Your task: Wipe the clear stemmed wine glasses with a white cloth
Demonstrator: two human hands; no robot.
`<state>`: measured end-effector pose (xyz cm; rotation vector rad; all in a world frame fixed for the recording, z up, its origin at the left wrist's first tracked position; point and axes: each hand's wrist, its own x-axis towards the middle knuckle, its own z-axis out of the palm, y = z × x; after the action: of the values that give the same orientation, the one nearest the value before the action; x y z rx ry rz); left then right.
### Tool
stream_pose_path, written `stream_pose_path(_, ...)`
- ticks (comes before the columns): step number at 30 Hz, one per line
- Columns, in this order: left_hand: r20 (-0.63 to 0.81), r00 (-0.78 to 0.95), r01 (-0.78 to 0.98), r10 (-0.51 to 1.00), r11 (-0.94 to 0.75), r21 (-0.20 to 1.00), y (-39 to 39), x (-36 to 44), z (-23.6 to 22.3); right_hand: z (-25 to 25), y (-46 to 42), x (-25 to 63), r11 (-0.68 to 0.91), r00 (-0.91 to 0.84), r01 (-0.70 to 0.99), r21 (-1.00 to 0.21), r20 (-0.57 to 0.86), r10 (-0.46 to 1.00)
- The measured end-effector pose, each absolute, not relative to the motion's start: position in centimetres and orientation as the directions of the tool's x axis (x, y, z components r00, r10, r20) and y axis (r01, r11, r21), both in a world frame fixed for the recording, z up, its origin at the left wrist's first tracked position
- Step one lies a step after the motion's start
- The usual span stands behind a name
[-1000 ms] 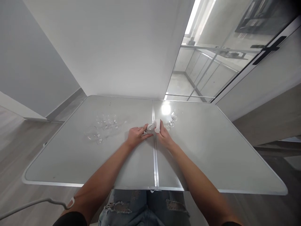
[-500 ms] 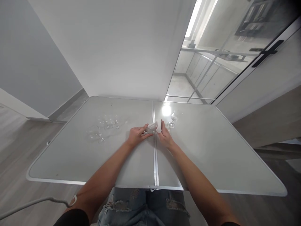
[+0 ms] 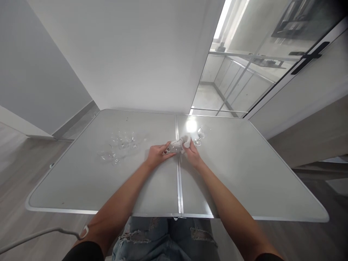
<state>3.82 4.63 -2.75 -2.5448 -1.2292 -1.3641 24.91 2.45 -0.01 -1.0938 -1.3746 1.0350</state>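
Observation:
Over the table's centre seam, my left hand [image 3: 158, 155] is closed around a clear stemmed glass [image 3: 173, 146], which lies sideways with its rim toward the right. My right hand [image 3: 193, 156] grips a white cloth [image 3: 186, 140] pressed at the glass's mouth; part of the cloth shows inside the bowl. Just beyond my right fingers stands another clear stemmed glass [image 3: 199, 135]. Several more clear glasses [image 3: 123, 141] stand in a group to the left of my left hand, with one glass [image 3: 110, 156] nearest me.
The pale folding table [image 3: 236, 174] has a metal rim and a metal seam [image 3: 179, 181] down its middle. A white wall [image 3: 141, 72] rises behind it. At the back right is a glass door [image 3: 231, 79] with a black handle [image 3: 310, 58]. A cable [image 3: 40, 233] runs by my left arm.
The white cloth has shifted and bunched up at the glass's mouth, with my right fingers now lower around it. My left hand keeps its grip on the glass. The view tilts slightly.

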Motion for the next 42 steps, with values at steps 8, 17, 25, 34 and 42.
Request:
stream_pose_path(8,0.634,0.341,0.615,0.694,-0.675,0.409,4.4,3.6,-2.3,2.4,1.9,25.8,0.219,-0.172,0.164,-0.962,0.191,0.966)
stream_pose_path(17,0.626,0.329,0.593,0.707,-0.670,0.446,4.5,3.8,-2.4,1.5,1.6,25.3,0.198,-0.115,0.129,-0.972,0.184,0.976)
stream_pose_path(25,0.607,0.324,0.594,0.725,-0.655,0.466,4.5,3.8,-2.4,1.9,2.1,27.0,0.300,-0.234,0.253,-0.920,0.243,0.941)
stream_pose_path(34,0.597,0.310,0.596,0.740,-0.641,0.485,4.5,3.8,-2.5,1.9,2.1,26.4,0.284,-0.247,0.205,-0.937,0.231,0.941)
stream_pose_path(42,0.611,0.294,0.606,0.735,-0.638,0.475,4.4,3.8,-2.1,1.3,2.0,25.7,0.221,-0.182,0.142,-0.965,0.194,0.964)
